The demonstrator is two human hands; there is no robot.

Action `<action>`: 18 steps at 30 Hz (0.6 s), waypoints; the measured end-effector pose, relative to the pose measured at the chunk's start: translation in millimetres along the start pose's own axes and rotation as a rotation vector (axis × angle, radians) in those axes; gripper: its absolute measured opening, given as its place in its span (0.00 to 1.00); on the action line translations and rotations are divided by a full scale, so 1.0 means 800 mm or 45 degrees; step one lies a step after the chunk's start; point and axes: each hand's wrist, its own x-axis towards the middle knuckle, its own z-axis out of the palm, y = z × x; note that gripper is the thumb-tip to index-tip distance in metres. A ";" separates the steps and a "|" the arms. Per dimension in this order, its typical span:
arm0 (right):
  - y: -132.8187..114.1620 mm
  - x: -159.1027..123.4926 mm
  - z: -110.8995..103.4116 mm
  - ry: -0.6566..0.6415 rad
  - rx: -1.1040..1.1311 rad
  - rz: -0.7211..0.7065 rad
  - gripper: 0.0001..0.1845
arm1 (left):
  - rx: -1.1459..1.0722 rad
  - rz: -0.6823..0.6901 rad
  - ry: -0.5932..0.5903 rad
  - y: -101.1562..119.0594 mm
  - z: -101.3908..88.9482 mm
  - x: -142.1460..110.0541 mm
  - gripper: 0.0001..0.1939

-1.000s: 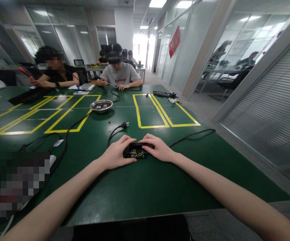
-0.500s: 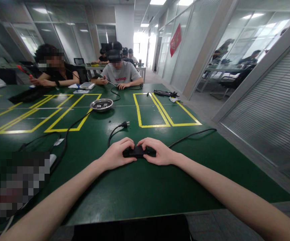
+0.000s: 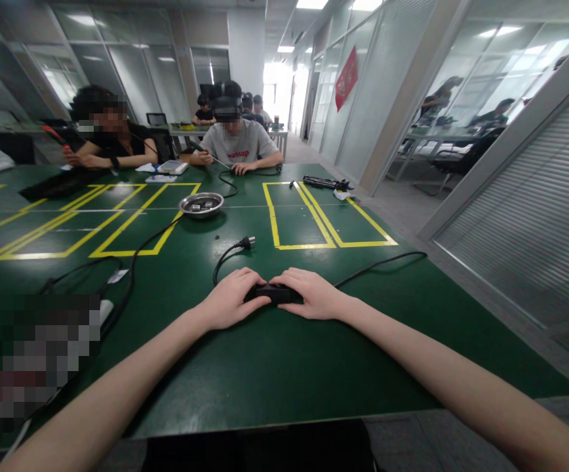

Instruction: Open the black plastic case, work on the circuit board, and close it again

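Observation:
A black power adapter (image 3: pixel 279 294) lies low over the green table (image 3: pixel 294 373), held at both ends. My left hand (image 3: pixel 233 298) is closed round its left end, thumb along the near side and fingers over the far side. On the other end my right hand (image 3: pixel 309 294) grips it the same way. Just beyond the left hand, a black cord curves up to a power plug (image 3: pixel 248 243) with metal prongs. Another black cable (image 3: pixel 383 265) runs from behind the right hand toward the table's right edge. My palms hide the adapter's ends.
A metal bowl (image 3: pixel 201 205) with small metal parts stands beyond the plug. Yellow tape (image 3: pixel 307 247) outlines boxes on the table. Black cables (image 3: pixel 130 282) and a blurred-out object (image 3: pixel 33 367) lie at left. A folded black tripod (image 3: pixel 326 183) rests far right. Two people sit across the table.
Fingers of both hands have shifted on the adapter and lie flatter along its far side. The adapter has tipped so that its near side shows more. The view has moved slightly.

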 end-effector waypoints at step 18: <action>-0.003 -0.006 -0.003 0.073 -0.413 -0.177 0.20 | 0.166 0.082 0.015 0.007 -0.001 0.000 0.22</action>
